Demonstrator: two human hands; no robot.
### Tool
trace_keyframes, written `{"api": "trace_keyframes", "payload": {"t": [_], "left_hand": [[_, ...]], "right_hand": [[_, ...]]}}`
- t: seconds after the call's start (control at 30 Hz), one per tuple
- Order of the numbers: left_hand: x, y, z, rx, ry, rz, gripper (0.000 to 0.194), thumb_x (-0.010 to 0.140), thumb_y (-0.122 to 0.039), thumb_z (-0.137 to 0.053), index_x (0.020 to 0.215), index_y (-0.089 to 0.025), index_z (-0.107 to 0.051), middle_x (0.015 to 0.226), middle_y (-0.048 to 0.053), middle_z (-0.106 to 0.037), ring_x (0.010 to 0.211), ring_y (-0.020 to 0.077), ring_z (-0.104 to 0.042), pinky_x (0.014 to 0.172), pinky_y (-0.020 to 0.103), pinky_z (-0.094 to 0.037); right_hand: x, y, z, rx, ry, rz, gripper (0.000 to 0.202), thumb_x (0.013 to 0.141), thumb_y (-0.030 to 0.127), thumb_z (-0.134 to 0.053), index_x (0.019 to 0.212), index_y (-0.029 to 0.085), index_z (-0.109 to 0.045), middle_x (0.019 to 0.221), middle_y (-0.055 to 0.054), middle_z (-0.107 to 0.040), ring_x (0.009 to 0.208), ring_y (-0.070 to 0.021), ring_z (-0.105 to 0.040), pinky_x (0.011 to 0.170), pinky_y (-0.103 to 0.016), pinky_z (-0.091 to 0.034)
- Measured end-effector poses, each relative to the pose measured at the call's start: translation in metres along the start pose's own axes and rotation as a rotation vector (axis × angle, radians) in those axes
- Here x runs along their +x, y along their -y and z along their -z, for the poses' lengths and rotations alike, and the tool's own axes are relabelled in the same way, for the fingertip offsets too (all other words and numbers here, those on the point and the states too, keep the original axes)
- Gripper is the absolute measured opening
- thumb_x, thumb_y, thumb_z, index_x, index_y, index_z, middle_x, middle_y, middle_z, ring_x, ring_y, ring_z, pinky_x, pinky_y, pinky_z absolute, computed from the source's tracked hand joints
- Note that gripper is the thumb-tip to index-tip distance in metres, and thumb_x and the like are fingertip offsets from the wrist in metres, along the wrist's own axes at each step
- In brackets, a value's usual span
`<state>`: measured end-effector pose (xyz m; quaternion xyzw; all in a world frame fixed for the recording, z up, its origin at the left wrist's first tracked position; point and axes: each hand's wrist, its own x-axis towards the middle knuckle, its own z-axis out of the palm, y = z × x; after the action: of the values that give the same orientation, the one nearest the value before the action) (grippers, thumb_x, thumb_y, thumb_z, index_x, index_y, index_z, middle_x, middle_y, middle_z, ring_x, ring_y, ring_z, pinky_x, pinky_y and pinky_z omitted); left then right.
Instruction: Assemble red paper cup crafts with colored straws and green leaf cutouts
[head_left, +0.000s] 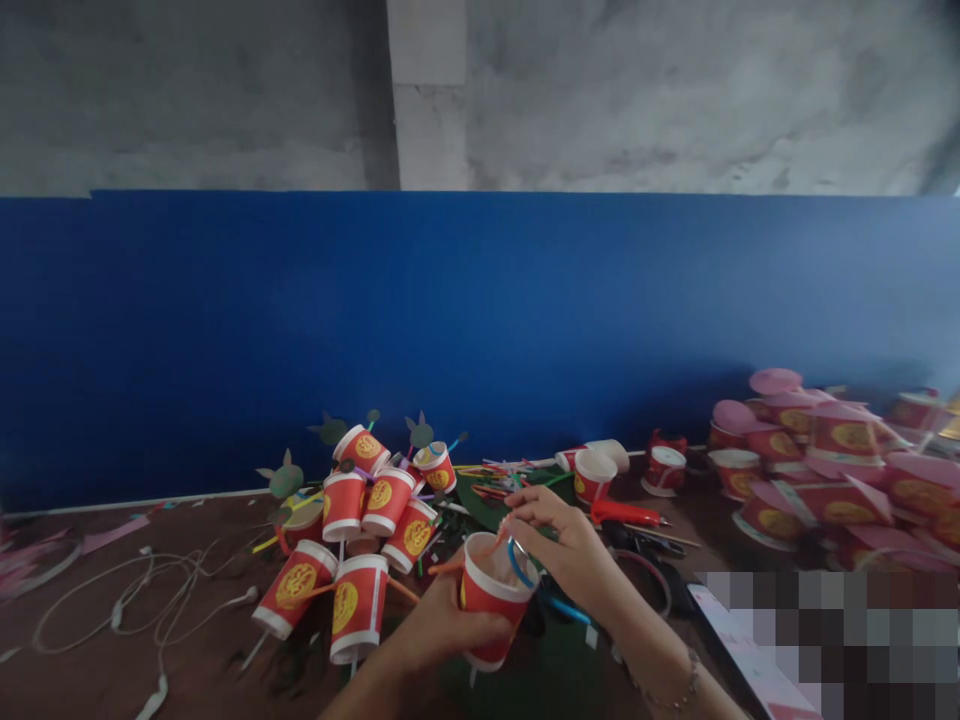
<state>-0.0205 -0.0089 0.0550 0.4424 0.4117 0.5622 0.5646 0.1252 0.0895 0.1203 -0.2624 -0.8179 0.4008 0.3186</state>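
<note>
My left hand [450, 632] is wrapped round a red paper cup [496, 608] with a white rim, held slightly tilted with its mouth toward me. An orange strip [444, 568] sticks out of the cup's left side and a blue strip [564, 608] out of its right. The blue strip curls over the rim. My right hand [551, 530] is at the cup's mouth, its thumb and fingers pinched on the end of an orange strip [495, 540] that rises from inside. A thin white stick shows under the cup.
Several red cups [358, 600] with coloured strips lie in a heap at left, near green animal-head cutouts [286, 476]. A red glue gun [628, 514] lies behind my right hand. Pink-topped cups [847, 430] pile up at right. White earphones [157, 590] trail at left; a blue panel [465, 320] stands behind.
</note>
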Motion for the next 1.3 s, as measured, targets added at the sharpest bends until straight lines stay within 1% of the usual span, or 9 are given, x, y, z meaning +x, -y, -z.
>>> {"api": "trace_keyframes", "payload": {"t": [0.33,0.47,0.57,0.67,0.77,0.9,0.97,1.1,1.3], "left_hand": [[0.005,0.005,0.0,-0.029,-0.026,-0.069,0.058,0.053,-0.04,-0.084,0.101,-0.013,-0.066,0.085,0.007,-0.068,0.077,0.0192,-0.06,0.072,0.028,-0.044],[0.007,0.006,0.002,-0.01,-0.099,-0.059,0.065,0.052,-0.038,-0.085,0.109,-0.015,-0.063,0.095,0.009,-0.069,0.086,0.0224,-0.061,0.078,0.031,-0.044],[0.007,0.006,0.002,-0.01,-0.177,-0.09,0.065,0.052,-0.038,-0.084,0.11,-0.015,-0.063,0.102,0.01,-0.068,0.092,0.0253,-0.061,0.083,0.035,-0.045],[0.008,0.008,0.002,0.066,-0.247,-0.119,0.059,0.054,-0.036,-0.084,0.105,-0.015,-0.065,0.1,0.01,-0.069,0.097,0.0279,-0.06,0.086,0.037,-0.045],[0.012,0.011,0.003,0.101,-0.284,-0.15,0.058,0.052,-0.032,-0.085,0.104,-0.016,-0.066,0.1,0.01,-0.068,0.099,0.0295,-0.06,0.088,0.04,-0.045],[0.019,0.014,0.014,-0.07,-0.375,-0.229,0.072,0.047,-0.035,-0.087,0.112,-0.02,-0.059,0.111,0.01,-0.064,0.107,0.0294,-0.057,0.093,0.041,-0.044],[0.02,0.013,0.019,-0.106,-0.592,-0.287,0.06,0.063,-0.042,-0.077,0.115,-0.021,-0.056,0.117,0.009,-0.061,0.113,0.0264,-0.054,0.098,0.039,-0.04],[0.016,0.003,0.018,-0.073,-0.921,-0.478,0.04,0.083,-0.044,-0.057,0.116,-0.022,-0.052,0.118,0.005,-0.058,0.116,0.0208,-0.051,0.1,0.033,-0.038],[0.003,-0.013,-0.001,0.076,-0.889,-0.531,0.04,0.08,-0.041,-0.06,0.114,-0.021,-0.052,0.116,0.006,-0.059,0.108,0.0218,-0.055,0.094,0.031,-0.042]], "right_hand": [[0.002,-0.004,-0.005,-0.013,0.018,0.015,0.028,0.083,0.035,-0.055,0.067,0.017,-0.07,0.098,-0.008,-0.065,0.088,-0.0201,-0.061,0.083,-0.032,-0.046],[-0.001,-0.001,0.0,-0.047,0.043,0.038,0.027,0.085,0.038,-0.053,0.1,0.021,-0.067,0.107,-0.007,-0.064,0.101,-0.0223,-0.058,0.088,-0.035,-0.045],[-0.006,-0.001,0.0,-0.157,-0.017,0.07,0.041,0.08,0.04,-0.059,0.118,0.023,-0.056,0.122,-0.008,-0.058,0.116,-0.0258,-0.049,0.098,-0.042,-0.038],[-0.012,-0.001,-0.007,-0.254,0.004,0.037,0.052,0.07,0.038,-0.068,0.117,0.023,-0.053,0.124,-0.009,-0.055,0.118,-0.0295,-0.047,0.098,-0.044,-0.036],[-0.012,-0.002,-0.016,-0.261,0.049,-0.033,0.044,0.067,0.034,-0.069,0.107,0.022,-0.054,0.112,-0.008,-0.061,0.11,-0.029,-0.052,0.092,-0.041,-0.04],[0.009,-0.014,-0.017,-0.18,-0.05,-0.101,0.034,0.073,0.034,-0.062,0.102,0.021,-0.05,0.1,-0.006,-0.065,0.093,-0.0236,-0.06,0.082,-0.035,-0.043],[0.028,-0.024,-0.014,-0.228,-0.143,-0.151,0.035,0.076,0.04,-0.06,0.102,0.021,-0.049,0.097,-0.006,-0.066,0.093,-0.0244,-0.061,0.081,-0.035,-0.042],[0.068,-0.041,-0.021,-0.439,-0.06,-0.279,0.043,0.077,0.051,-0.057,0.105,0.02,-0.048,0.101,-0.011,-0.066,0.094,-0.0275,-0.062,0.08,-0.037,-0.041],[0.099,-0.054,-0.059,-0.463,-0.014,-0.244,0.052,0.071,0.061,-0.06,0.101,0.019,-0.049,0.098,-0.013,-0.068,0.095,-0.0311,-0.062,0.079,-0.039,-0.039]]}}
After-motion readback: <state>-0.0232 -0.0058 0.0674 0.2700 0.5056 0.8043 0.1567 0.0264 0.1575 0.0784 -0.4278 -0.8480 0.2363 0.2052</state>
